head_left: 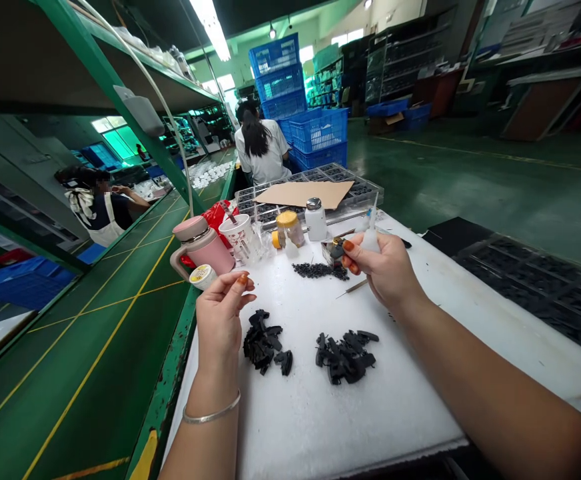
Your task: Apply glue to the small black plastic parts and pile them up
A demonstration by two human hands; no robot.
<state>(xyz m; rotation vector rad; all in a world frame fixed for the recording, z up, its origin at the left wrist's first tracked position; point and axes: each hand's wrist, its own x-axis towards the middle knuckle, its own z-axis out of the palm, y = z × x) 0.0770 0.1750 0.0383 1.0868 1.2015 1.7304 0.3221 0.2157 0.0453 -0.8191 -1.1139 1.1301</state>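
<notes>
My right hand [383,267] is closed round a small white squeeze bottle [372,235] and pinches a small black part [337,251] at its fingertips. My left hand [220,310] is raised over the white work mat [310,413], thumb and forefinger pinched together; whether anything is between them I cannot make out. Two heaps of black plastic parts lie below the hands, the left heap [265,343] and the right heap [345,357]. A pile of tiny black pieces [318,270] sits further back.
Behind the mat stand a pink mug [203,247], a white cup [239,235], a yellow-lidded jar [289,228] and a white bottle [315,220]. Black trays [365,190] carry a cardboard sheet [303,193]. Dark trays [545,280] at right. Two people sit beyond; blue crates [295,100] stacked.
</notes>
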